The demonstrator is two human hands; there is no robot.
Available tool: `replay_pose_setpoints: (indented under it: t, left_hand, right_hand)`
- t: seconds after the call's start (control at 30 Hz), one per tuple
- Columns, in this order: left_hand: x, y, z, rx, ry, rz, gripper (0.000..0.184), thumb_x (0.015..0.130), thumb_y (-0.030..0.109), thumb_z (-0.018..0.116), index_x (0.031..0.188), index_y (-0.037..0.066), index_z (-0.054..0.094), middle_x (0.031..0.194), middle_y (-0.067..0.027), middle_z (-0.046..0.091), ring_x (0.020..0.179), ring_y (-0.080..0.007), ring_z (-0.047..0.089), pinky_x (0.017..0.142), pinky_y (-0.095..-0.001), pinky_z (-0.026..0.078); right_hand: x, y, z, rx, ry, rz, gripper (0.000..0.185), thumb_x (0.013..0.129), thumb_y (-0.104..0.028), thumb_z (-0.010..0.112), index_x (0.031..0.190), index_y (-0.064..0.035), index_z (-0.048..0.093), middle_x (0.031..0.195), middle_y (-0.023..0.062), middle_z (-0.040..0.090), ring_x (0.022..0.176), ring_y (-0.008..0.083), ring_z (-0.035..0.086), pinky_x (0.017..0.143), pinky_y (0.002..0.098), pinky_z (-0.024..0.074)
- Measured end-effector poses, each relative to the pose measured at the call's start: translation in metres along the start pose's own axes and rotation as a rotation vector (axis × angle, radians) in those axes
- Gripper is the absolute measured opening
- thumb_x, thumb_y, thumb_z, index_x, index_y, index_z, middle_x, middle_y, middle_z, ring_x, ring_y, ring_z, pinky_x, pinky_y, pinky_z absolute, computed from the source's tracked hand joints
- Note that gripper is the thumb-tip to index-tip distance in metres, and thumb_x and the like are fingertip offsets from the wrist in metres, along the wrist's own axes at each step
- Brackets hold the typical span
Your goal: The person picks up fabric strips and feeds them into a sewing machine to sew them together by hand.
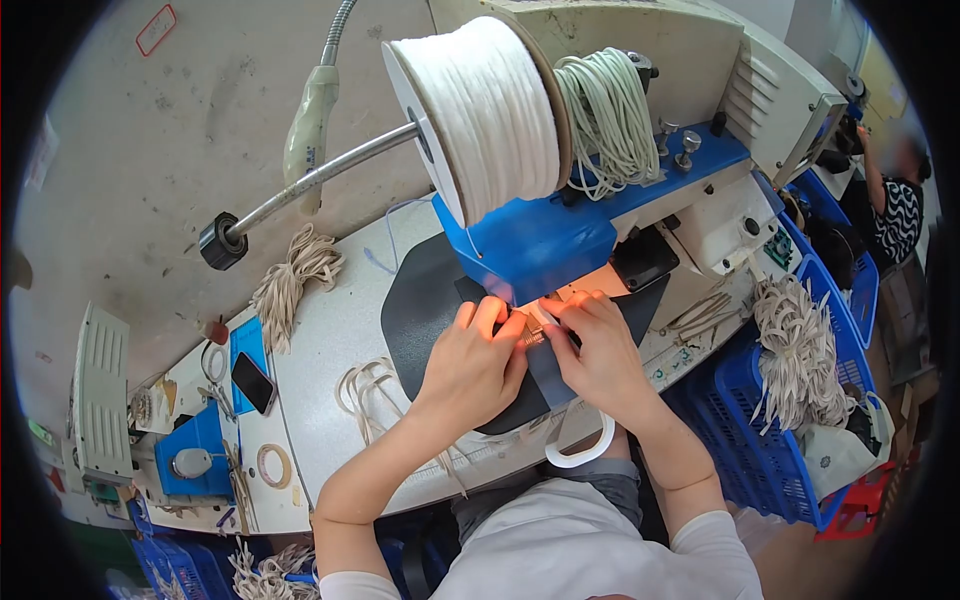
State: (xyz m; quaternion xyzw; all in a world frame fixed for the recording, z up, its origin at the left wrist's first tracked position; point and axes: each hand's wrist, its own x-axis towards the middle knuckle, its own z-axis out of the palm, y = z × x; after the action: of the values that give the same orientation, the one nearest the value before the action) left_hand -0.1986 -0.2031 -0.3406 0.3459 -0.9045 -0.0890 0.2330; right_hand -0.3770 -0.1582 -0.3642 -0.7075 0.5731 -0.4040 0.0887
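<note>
My left hand point(470, 360) has its fingers curled and pinched together at the lit work spot under the blue machine head point(540, 245). What it grips, if anything, is hidden behind the fingers. Close beside it, my right hand point(603, 350) is closed on a flat white band at the same spot, with a short piece showing between the fingers. A white band loop point(583, 458) hangs below my right wrist, over the table edge. Orange light falls on my fingertips and a metal plate point(602, 282). Around the spot lies a dark work plate point(420, 300).
A large spool of white cord point(485, 115) sits on a rod above the machine, beside a coil of pale cord point(612, 125). Bundled straps point(297, 280), a phone point(253, 382) and a tape roll point(273, 466) lie leftward. Blue crates point(745, 430) stand right; another person point(897, 215) is beyond.
</note>
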Motion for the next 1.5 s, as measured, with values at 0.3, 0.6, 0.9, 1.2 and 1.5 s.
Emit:
replay_pose_setpoints:
  t: [0.3, 0.6, 0.9, 1.2, 1.5]
  left_hand:
    - [0.0015, -0.0001, 0.0013, -0.006, -0.001, -0.007, 0.022, 0.081, 0.008, 0.065, 0.102, -0.001, 0.066, 0.098, -0.0137, 0.054, 0.085, -0.0296, 0.054, 0.069, -0.0403, 0.050]
    - [0.0010, 0.0013, -0.0001, 0.015, -0.011, -0.001, 0.023, 0.080, 0.008, 0.066, 0.101, -0.002, 0.064, 0.102, -0.0135, 0.054, 0.088, -0.0296, 0.054, 0.071, -0.0397, 0.052]
    - [0.0006, 0.0009, 0.0000, 0.015, -0.006, 0.003, 0.029, 0.081, 0.006, 0.063, 0.109, -0.002, 0.064, 0.100, -0.0149, 0.054, 0.087, -0.0312, 0.054, 0.069, -0.0409, 0.050]
    - [0.0011, 0.0010, -0.0010, 0.021, -0.009, 0.012, 0.031, 0.082, 0.007, 0.063, 0.112, -0.002, 0.064, 0.101, -0.0161, 0.055, 0.087, -0.0321, 0.055, 0.070, -0.0411, 0.050]
    - [0.0007, -0.0004, -0.0008, 0.005, -0.002, 0.016, 0.029, 0.083, 0.006, 0.062, 0.111, -0.002, 0.065, 0.100, -0.0161, 0.055, 0.086, -0.0324, 0.055, 0.070, -0.0412, 0.050]
  right_hand:
    - [0.0003, -0.0001, -0.0007, 0.013, 0.006, 0.017, 0.018, 0.089, -0.009, 0.064, 0.103, 0.0017, 0.069, 0.089, 0.0119, 0.060, 0.091, 0.0302, 0.056, 0.083, 0.0402, 0.0455]
    - [-0.0002, 0.0007, -0.0018, 0.037, 0.012, -0.010, 0.018, 0.090, -0.009, 0.064, 0.103, 0.0022, 0.070, 0.085, 0.0110, 0.059, 0.088, 0.0290, 0.056, 0.081, 0.0394, 0.0444]
    - [-0.0003, 0.0003, -0.0027, 0.047, 0.011, 0.001, 0.015, 0.090, -0.009, 0.064, 0.097, 0.0025, 0.070, 0.082, 0.0111, 0.058, 0.086, 0.0294, 0.056, 0.080, 0.0397, 0.0443]
    - [-0.0010, -0.0015, -0.0043, 0.039, 0.008, 0.001, 0.019, 0.088, -0.009, 0.066, 0.104, 0.0009, 0.070, 0.084, 0.0108, 0.059, 0.087, 0.0296, 0.056, 0.081, 0.0405, 0.0449]
    - [-0.0031, 0.0011, -0.0021, 0.018, 0.005, -0.029, 0.018, 0.087, -0.008, 0.067, 0.104, -0.0060, 0.072, 0.088, 0.0082, 0.060, 0.090, 0.0273, 0.057, 0.082, 0.0386, 0.0448]
